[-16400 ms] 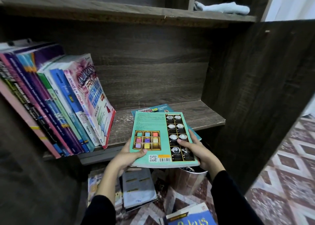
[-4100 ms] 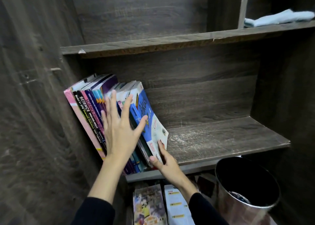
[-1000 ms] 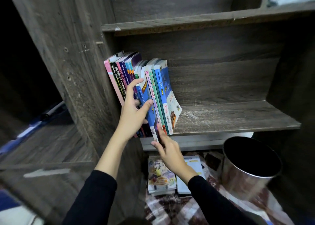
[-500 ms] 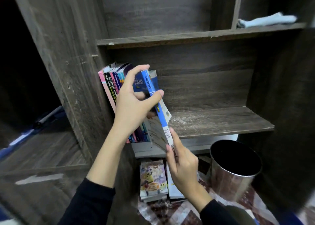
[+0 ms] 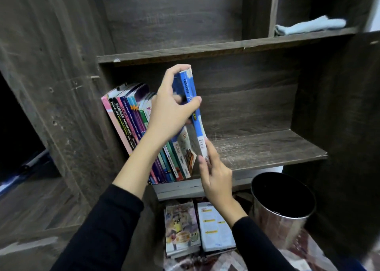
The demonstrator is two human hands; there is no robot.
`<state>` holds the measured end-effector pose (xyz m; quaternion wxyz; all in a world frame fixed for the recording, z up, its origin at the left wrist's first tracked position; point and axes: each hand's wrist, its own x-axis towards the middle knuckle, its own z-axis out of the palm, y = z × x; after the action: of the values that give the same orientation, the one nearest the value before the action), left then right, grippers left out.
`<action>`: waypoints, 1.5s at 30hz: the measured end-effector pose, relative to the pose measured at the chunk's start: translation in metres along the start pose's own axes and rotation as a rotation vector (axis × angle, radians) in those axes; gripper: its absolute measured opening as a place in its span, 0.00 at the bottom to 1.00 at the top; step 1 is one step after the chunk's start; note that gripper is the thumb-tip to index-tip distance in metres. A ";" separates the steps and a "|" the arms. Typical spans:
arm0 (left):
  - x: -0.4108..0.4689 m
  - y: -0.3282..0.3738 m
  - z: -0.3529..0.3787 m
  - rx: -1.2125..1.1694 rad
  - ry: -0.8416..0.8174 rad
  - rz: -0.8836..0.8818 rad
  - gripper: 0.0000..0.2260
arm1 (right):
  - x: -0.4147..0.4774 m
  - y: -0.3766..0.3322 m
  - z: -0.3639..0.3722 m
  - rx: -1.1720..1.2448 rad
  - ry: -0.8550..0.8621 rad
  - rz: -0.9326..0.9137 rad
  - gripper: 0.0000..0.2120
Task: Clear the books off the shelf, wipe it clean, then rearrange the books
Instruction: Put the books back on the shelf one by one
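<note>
My left hand [image 5: 170,110] grips the top of the blue book [image 5: 188,86], fingers curled round it. My right hand [image 5: 216,172] pinches its lower spine. The book is near upright, at the right end of the leaning row [image 5: 131,118] on the shelf [image 5: 267,149]. Bin [image 5: 277,221] below: interior dark, contents unreadable.

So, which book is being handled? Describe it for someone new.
On the wooden shelf, a row of books leans at the left end. At its right edge, the left hand grips the top of one book, the right hand pinches its foot. Only it sticks up above the row, spine bright blue.
</note>
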<state>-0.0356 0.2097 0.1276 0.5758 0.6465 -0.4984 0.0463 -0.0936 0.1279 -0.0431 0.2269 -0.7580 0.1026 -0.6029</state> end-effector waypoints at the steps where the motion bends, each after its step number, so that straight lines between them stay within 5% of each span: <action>1: 0.005 -0.010 -0.001 0.060 -0.002 -0.001 0.24 | 0.002 0.003 0.005 0.056 -0.129 0.099 0.20; 5: 0.010 -0.050 0.001 0.324 -0.040 -0.013 0.26 | 0.001 0.029 0.034 0.200 -0.533 0.348 0.26; 10: 0.009 -0.089 -0.002 0.899 0.114 -0.042 0.26 | -0.009 0.054 0.068 0.327 -0.588 0.487 0.22; 16: 0.019 -0.128 -0.013 1.010 0.162 -0.018 0.30 | -0.007 0.075 0.074 0.350 -0.582 0.546 0.26; 23: 0.031 -0.127 -0.019 1.175 0.126 -0.068 0.41 | -0.013 0.105 0.078 0.187 -0.731 0.618 0.44; 36: 0.031 -0.130 -0.009 1.124 0.280 0.135 0.23 | -0.005 0.114 0.095 0.404 -0.754 0.725 0.38; 45: 0.018 -0.144 -0.029 1.169 0.009 0.166 0.54 | 0.012 0.119 0.093 0.204 -0.847 0.655 0.44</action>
<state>0.0884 0.1992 0.0484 0.1204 0.8152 -0.4365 0.3611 0.0127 0.0388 -0.1037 0.4966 -0.8371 0.1742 -0.1492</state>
